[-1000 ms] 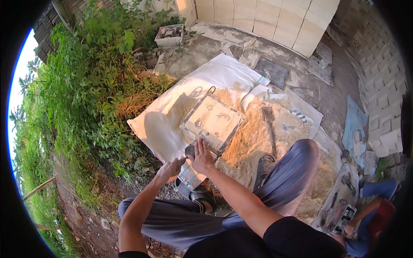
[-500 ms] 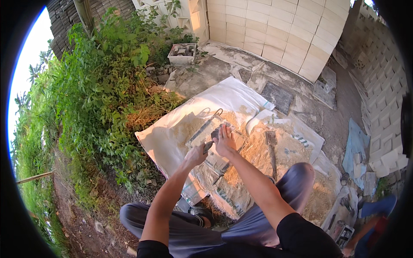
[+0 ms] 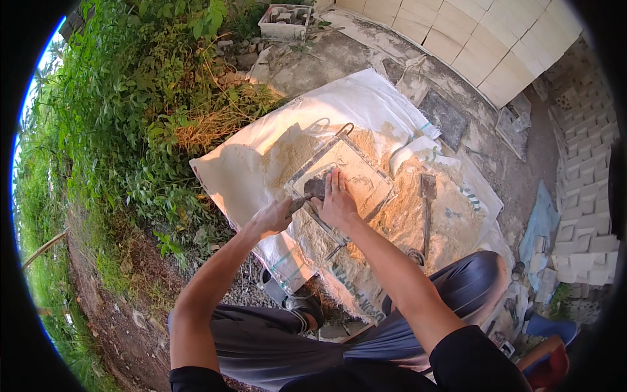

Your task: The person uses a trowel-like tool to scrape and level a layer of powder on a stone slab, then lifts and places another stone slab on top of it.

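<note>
My left hand [image 3: 273, 217] is closed round the handle of a trowel [image 3: 315, 186], whose dark flat blade rests on the pale sandy mix in a square, thin-edged mould [image 3: 370, 159]. Stretched out flat, the fingers of my right hand [image 3: 337, 201] lie against the blade's right side, the palm over the near part of the mould. A wire loop handle [image 3: 345, 129] sticks up at the mould's far corner. Under it all is a white woven sack sheet [image 3: 366, 88], with loose sandy mix [image 3: 406, 189] heaped right of the mould. My forearms hide part of the near side.
A long dark tool [image 3: 426, 219] lies on the heap. Green plants [image 3: 150, 130] crowd the left. Beyond are a white box [image 3: 285, 31], a dark slab [image 3: 443, 119] and pale stacked blocks [image 3: 496, 52]. Patterned blocks [image 3: 588, 170] stand right. Part of another person [image 3: 547, 366] shows lower right.
My hands and the trowel have moved toward the near left of the mould, uncovering a smoother surface at its far side. The view has tilted downward.
</note>
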